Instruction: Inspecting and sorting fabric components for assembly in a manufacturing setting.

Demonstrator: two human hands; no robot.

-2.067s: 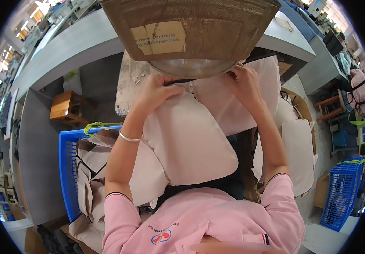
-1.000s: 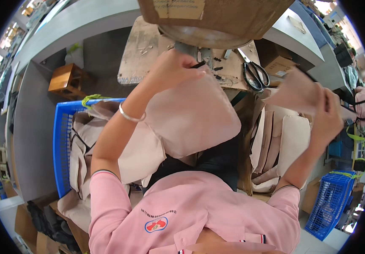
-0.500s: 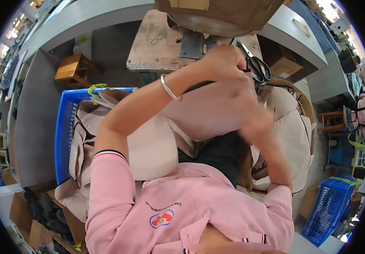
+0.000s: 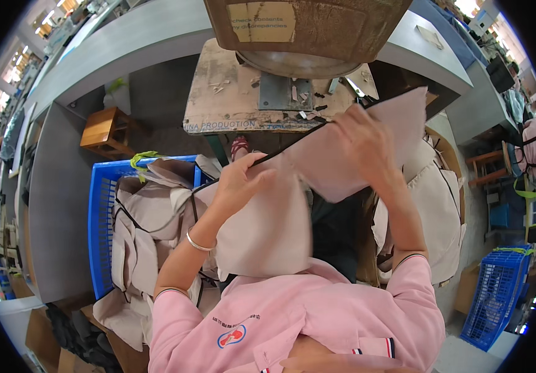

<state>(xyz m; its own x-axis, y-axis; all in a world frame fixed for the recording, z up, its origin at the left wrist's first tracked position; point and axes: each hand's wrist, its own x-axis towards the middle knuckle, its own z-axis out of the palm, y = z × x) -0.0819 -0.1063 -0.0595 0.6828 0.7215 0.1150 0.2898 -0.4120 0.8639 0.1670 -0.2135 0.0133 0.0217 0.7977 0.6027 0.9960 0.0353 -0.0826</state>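
Observation:
I hold up a light beige fabric panel (image 4: 330, 165) with black binding along its upper edge. My left hand (image 4: 241, 186) is closed on the bound edge, thumb on the near side. My right hand (image 4: 367, 143) grips the panel farther right along that edge, and a corner sticks out beyond it. Another beige panel (image 4: 265, 230) hangs below my left hand toward my lap; whether they are joined I cannot tell. Beyond the right hand, on the worn wooden table (image 4: 218, 112), lies a pair of scissors (image 4: 354, 88), partly hidden by the panel.
A blue plastic basket (image 4: 101, 217) heaped with beige pieces (image 4: 149, 214) stands at my left. More beige pieces (image 4: 433, 211) fill a carton on my right. A brown machine housing (image 4: 305, 31) overhangs the table, where scraps lie by a metal plate (image 4: 274, 94). A wooden stool (image 4: 106, 130) stands far left.
My left hand has come back from the scissors toward the left and now holds the bound edge. My right hand has moved up onto the panel, which is now spread between both hands.

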